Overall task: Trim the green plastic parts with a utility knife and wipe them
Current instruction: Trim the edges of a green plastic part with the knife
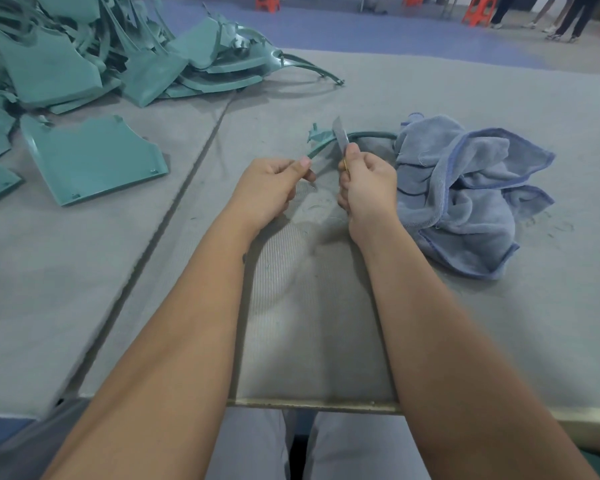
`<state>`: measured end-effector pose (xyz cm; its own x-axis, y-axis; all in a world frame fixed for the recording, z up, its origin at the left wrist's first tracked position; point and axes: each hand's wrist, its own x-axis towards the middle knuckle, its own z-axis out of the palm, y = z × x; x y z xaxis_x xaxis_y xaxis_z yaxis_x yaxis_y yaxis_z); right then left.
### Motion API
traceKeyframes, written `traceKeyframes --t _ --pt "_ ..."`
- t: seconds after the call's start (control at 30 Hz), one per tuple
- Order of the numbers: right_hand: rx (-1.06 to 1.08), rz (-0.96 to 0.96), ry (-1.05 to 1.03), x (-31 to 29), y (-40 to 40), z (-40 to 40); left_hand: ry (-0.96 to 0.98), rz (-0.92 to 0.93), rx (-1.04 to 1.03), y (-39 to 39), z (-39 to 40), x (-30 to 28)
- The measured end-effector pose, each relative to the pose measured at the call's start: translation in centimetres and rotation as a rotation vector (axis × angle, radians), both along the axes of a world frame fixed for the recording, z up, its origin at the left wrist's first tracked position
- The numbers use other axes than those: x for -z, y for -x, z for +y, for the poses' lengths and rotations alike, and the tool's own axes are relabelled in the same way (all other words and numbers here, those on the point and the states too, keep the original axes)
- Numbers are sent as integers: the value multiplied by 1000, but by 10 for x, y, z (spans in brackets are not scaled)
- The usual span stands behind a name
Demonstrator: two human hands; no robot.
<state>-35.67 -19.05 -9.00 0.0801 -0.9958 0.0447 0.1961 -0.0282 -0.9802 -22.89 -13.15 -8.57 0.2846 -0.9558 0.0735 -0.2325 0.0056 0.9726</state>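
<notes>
A thin, curved green plastic strip (321,145) is held above the grey desk (465,323), its long axis running from the left hand (274,188) up and right toward a crumpled blue cloth (465,188). Its near end is pinched by the left fingers (303,166). A utility knife's grey blade (340,138) is gripped in the right hand (368,188) and laid across the strip. A ragged tab of flash (317,135) is seen just left of the blade.
</notes>
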Motion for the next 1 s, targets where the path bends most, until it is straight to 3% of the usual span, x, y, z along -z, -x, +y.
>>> traceKeyframes --t 0.13,0.2,0.37,0.53,1.0 --pt "-171 85 94 1 -1 6 44 -270 -127 0 -3 1" --pt "-226 139 171 3 -5 11 70 -281 -164 0 -6 0" --pt "-290 150 262 3 -7 13 -19 140 -2 0 -6 -5" --pt "-272 196 231 7 -8 8 -44 332 99 6 -4 -8" --pt "-78 225 160 4 -8 8 130 -39 -119 16 -10 2"
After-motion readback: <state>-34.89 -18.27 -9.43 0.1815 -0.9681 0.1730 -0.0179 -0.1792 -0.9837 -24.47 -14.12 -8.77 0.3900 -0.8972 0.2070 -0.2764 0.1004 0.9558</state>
